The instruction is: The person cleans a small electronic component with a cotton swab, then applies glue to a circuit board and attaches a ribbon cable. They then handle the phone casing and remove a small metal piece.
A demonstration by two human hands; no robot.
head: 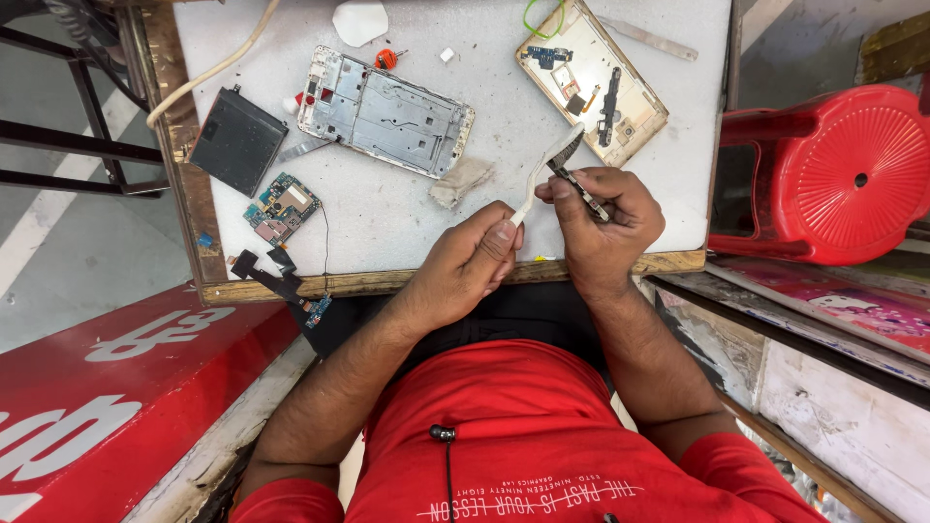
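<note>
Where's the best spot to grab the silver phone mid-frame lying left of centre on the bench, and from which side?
Take the silver phone mid-frame across its two long edges near the middle, coming straight down from above. It lies flat and tilted on the white bench top, with bare surface along both long sides. Its left end crowds the black battery and a metal strip, so avoid that end.

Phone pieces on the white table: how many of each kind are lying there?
Silver metal phone frame: 1
Gold phone back shell: 1
Flat black battery: 1
Blue-green circuit board: 1
Black flex cable: 1
Total: 5
</note>
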